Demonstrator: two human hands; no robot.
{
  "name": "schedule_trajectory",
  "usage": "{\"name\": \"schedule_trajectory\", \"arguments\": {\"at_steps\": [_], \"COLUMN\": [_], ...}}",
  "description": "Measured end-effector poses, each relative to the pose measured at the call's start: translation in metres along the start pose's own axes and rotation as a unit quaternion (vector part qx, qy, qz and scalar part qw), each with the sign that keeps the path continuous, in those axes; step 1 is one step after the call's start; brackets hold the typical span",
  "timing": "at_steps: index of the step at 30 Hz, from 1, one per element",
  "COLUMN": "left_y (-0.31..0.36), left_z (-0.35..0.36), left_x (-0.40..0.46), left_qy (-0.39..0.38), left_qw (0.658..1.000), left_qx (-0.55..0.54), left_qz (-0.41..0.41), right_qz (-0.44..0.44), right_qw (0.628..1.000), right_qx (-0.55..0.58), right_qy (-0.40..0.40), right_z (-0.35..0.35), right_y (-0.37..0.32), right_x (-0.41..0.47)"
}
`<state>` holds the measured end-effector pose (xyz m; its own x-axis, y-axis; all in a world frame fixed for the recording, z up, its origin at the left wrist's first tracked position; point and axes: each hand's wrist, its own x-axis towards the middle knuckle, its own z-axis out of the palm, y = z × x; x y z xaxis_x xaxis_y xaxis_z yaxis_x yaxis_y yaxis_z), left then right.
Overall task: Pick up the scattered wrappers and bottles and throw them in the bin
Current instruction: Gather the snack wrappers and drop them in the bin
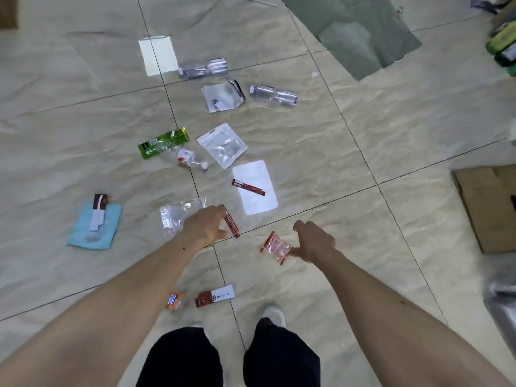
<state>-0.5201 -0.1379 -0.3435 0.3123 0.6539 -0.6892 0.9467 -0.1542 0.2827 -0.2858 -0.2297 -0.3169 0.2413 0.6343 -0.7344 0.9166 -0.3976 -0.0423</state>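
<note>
My left hand (pixel 205 227) reaches down to a red stick wrapper (pixel 232 227) on the tiled floor, fingers and thumb spread beside it and touching its ends. My right hand (pixel 315 243) is open, its thumb against a red-and-clear wrapper (pixel 276 247). Farther out lie two clear bottles (pixel 202 69) (pixel 275 94), a crushed bottle (pixel 187 157), a green wrapper (pixel 163 143), a silver pouch (pixel 222 97), a zip bag (pixel 222 145) and a clear plastic bag (pixel 178 215). Another red stick (pixel 248 187) rests on white paper (pixel 255 202). No bin is in sight.
A blue cloth (pixel 95 233) with a brown-white wrapper (pixel 99 212) lies at left. An orange wrapper (pixel 173 300) and another brown-white wrapper (pixel 215 296) sit near my feet. Flat cardboard (pixel 488 208) lies at right, grey-green fabric (pixel 363 32) at the back.
</note>
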Motion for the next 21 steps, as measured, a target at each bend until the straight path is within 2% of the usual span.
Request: {"name": "schedule_trajectory", "arguments": {"at_steps": [9, 13, 17, 21], "left_y": [-0.063, -0.077, -0.083, -0.086], "left_z": [0.139, 0.181, 0.194, 0.204], "left_x": [0.188, 0.250, 0.282, 0.295], "left_qy": [0.062, 0.093, 0.081, 0.067], "left_qw": [0.992, 0.983, 0.953, 0.919], "left_qx": [0.106, 0.126, 0.226, 0.324], "left_qz": [0.035, 0.101, 0.187, 0.217], "right_qz": [-0.051, -0.060, -0.079, -0.092], "right_qw": [0.998, 0.997, 0.995, 0.992], "right_qx": [-0.033, -0.045, -0.055, -0.053], "right_qy": [-0.014, 0.004, 0.029, 0.068], "right_z": [0.161, 0.213, 0.240, 0.257], "right_y": [0.017, 0.028, 0.033, 0.033], "right_x": [0.195, 0.252, 0.282, 0.293]}}
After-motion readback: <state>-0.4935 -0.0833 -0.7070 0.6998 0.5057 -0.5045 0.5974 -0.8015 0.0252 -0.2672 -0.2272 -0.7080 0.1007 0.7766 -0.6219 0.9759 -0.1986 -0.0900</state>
